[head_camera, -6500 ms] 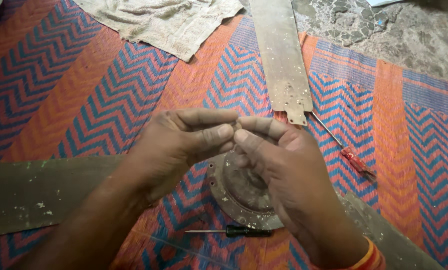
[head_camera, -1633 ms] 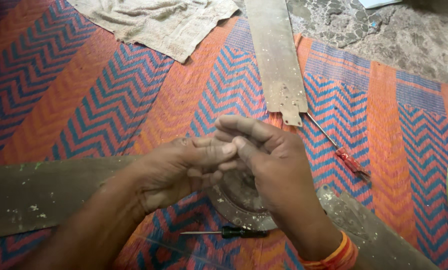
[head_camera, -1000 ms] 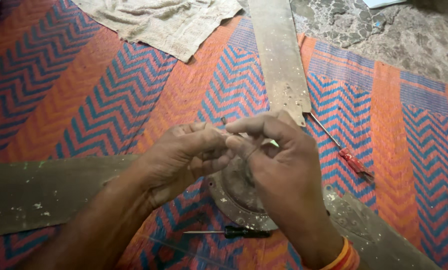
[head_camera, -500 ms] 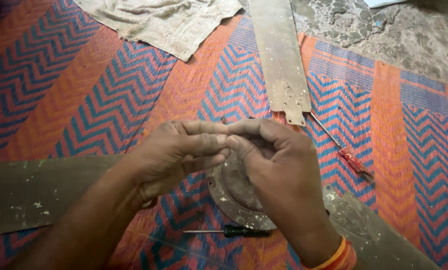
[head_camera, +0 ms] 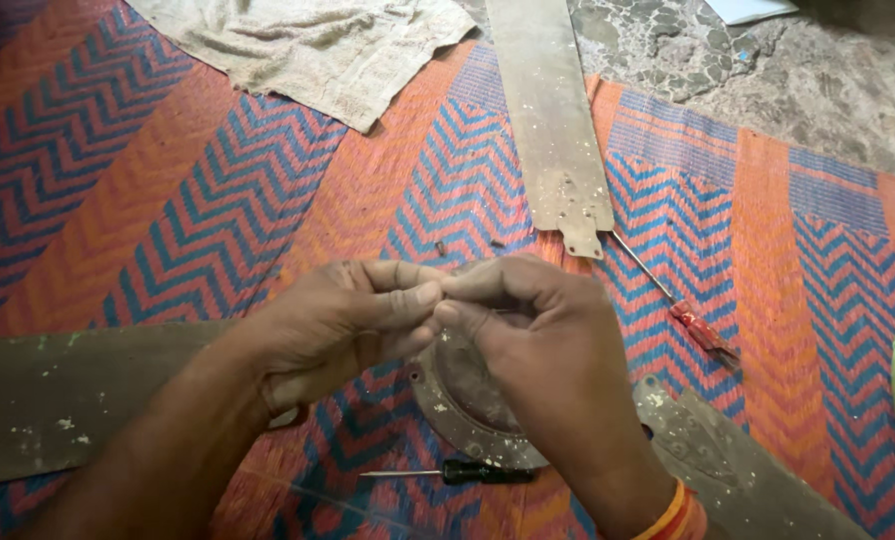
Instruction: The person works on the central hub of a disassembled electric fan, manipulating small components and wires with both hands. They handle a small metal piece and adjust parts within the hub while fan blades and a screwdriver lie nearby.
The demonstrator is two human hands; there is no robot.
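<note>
left hand [head_camera: 343, 320] + right hand [head_camera: 538, 335]: fingertips pinched together, grasped item hidden | since 0.5 s ago: barely moved, pinch unchanged | hub [head_camera: 458, 405] beneath | screwdriver [head_camera: 468, 472] near

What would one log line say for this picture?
left hand: fingertips pinched against right hand | above round metal hub | black screwdriver on mat

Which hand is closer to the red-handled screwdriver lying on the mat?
The right hand. The red-handled screwdriver lies just beyond its knuckles, to its right. The left hand sits on the far side of the right one, farther off.
</note>
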